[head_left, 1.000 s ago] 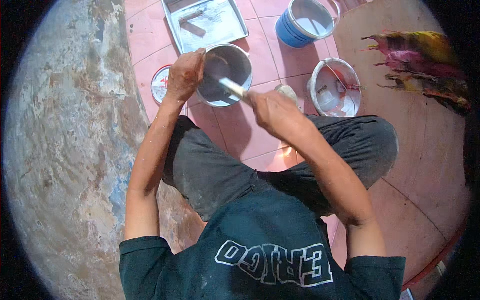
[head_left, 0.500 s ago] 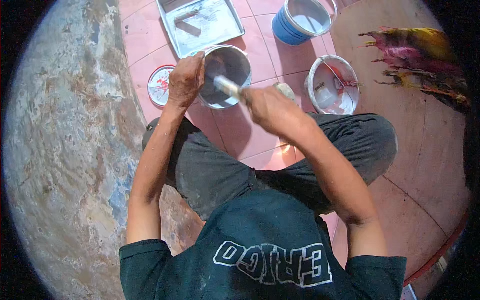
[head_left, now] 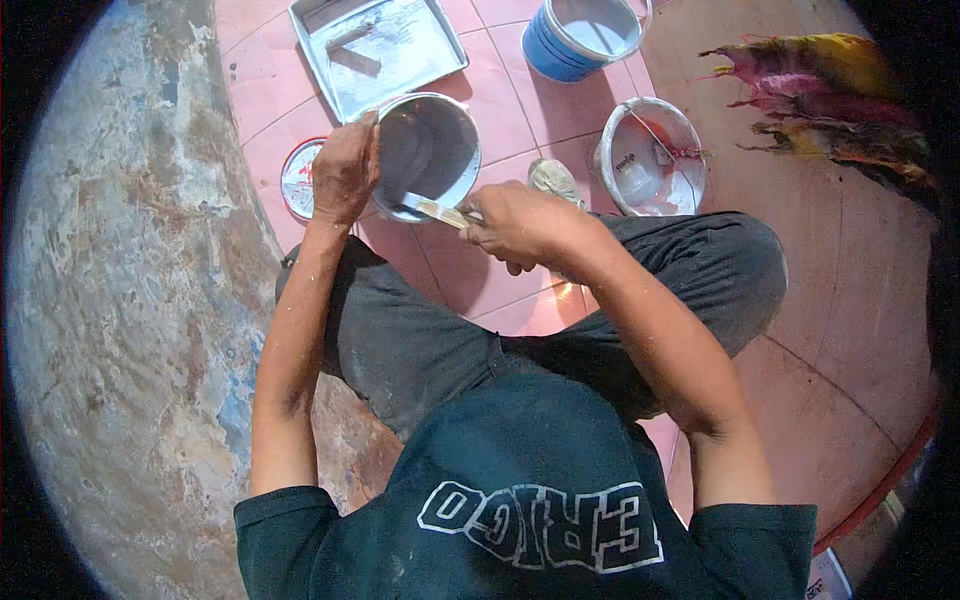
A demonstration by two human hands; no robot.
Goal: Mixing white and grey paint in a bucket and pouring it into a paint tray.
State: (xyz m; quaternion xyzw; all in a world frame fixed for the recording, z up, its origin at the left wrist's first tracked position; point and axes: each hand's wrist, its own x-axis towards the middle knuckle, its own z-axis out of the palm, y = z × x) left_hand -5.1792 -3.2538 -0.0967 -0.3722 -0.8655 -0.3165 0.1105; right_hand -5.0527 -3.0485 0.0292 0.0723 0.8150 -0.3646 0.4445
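My left hand [head_left: 342, 178] clamps its fingers on one paint bucket [head_left: 435, 150], my right [head_left: 525, 225] on one wooden-handled tool [head_left: 434, 209]; two more buckets [head_left: 553, 52] stand right, one tray [head_left: 415, 75] far.

A single fisheye view looks steeply down from the head, close above the shirt [head_left: 510, 455], toward the hands [head_left: 528, 222]

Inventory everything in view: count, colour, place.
Pot: one, grey inside, upper centre
Flat tool: one, pale, at pot rim
Tray: one, whitish, top
Bucket: one, blue, top
Pail: one, white, upper right
Lid: one, red-rimmed, left of pot
Lump: one, pale, right of pot
Frayed cloth: uncounted, multicoloured, right
Tiles: several, pink, centre
Mottled surface: one, grey, left
Shirt: one, dark, bottom
Trousers: one, dark, centre
Left hand: one, bare, gripping pot rim
Right hand: one, bare, gripping flat tool
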